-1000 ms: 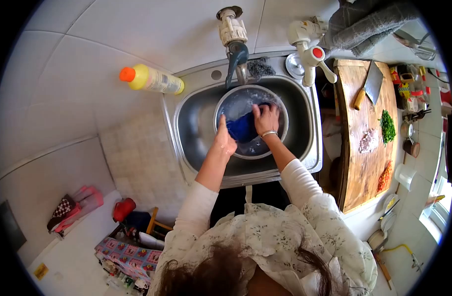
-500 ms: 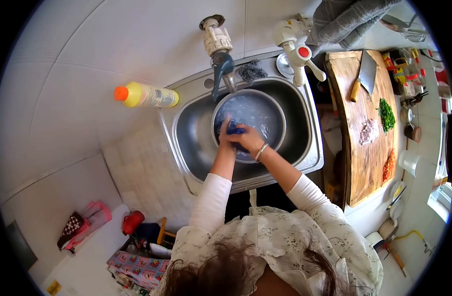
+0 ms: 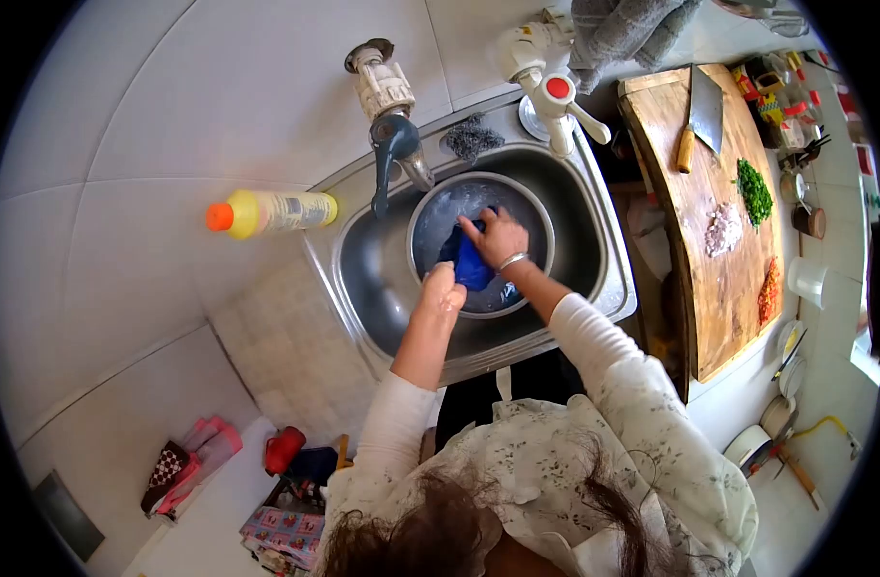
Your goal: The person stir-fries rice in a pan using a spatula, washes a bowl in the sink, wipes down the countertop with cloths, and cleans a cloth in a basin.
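A wet blue cloth [image 3: 472,267] is stretched between my two hands over a round metal basin [image 3: 549,226] of cloudy water. The basin sits inside the steel sink [image 3: 377,274]. My left hand [image 3: 443,287] is closed on the cloth's lower left end, near the basin's rim. Higher up and to the right, my right hand [image 3: 498,238] grips the other part with bent fingers, a bracelet at its wrist. Above the basin's left side is a tap with a dark lever [image 3: 394,144]; whether water runs cannot be made out.
Left of the sink stands a yellow bottle with an orange cap [image 3: 272,212]. A steel wool pad [image 3: 473,137] lies on the sink's back ledge by a white tap [image 3: 558,106]. To the right, a wooden board [image 3: 718,317] holds a cleaver [image 3: 704,113] and chopped greens [image 3: 753,192].
My hands were together, bunching the cloth. Now they are apart, my right hand higher and my left lower, with the blue cloth spread between them. The view has shifted slightly.
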The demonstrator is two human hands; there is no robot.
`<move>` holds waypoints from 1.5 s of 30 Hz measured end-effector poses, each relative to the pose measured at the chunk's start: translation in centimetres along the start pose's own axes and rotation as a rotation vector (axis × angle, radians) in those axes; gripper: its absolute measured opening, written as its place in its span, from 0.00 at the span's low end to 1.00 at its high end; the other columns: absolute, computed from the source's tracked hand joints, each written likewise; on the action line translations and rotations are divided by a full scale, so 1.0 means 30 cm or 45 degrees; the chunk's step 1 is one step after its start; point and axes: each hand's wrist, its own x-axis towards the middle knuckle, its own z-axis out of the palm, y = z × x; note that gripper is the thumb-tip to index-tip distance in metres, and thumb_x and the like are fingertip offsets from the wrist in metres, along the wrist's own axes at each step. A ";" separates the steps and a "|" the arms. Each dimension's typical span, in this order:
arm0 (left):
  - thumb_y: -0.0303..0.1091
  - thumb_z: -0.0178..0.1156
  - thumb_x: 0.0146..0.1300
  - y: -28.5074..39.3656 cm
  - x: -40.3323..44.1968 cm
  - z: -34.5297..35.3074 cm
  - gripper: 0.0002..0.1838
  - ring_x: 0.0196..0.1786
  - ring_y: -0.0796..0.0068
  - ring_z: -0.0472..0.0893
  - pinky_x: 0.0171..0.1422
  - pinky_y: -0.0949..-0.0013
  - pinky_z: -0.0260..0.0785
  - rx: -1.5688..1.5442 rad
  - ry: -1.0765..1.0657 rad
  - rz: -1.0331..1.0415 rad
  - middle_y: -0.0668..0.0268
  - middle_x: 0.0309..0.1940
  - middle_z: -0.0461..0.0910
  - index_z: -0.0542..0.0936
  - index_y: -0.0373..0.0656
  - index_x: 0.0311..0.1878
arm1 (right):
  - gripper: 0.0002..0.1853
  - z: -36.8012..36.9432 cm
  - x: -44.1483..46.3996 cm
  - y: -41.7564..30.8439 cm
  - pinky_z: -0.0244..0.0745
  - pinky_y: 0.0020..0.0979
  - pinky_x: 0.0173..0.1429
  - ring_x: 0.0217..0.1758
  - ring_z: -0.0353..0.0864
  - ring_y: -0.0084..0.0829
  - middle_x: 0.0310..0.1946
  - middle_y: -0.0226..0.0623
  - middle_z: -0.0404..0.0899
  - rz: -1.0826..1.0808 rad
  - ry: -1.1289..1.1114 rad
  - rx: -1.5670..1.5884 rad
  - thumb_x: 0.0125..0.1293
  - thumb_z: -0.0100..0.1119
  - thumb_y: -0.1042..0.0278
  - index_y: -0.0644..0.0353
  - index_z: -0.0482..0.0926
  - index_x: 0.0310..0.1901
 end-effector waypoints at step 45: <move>0.67 0.54 0.53 0.006 -0.175 0.087 0.42 0.67 0.63 0.59 0.71 0.51 0.38 -0.165 -0.286 -0.256 0.66 0.65 0.62 0.60 0.51 0.66 | 0.30 0.184 -0.025 0.121 0.69 0.44 0.58 0.57 0.70 0.49 0.51 0.48 0.73 0.144 -0.179 0.206 0.50 0.64 0.66 0.44 0.69 0.58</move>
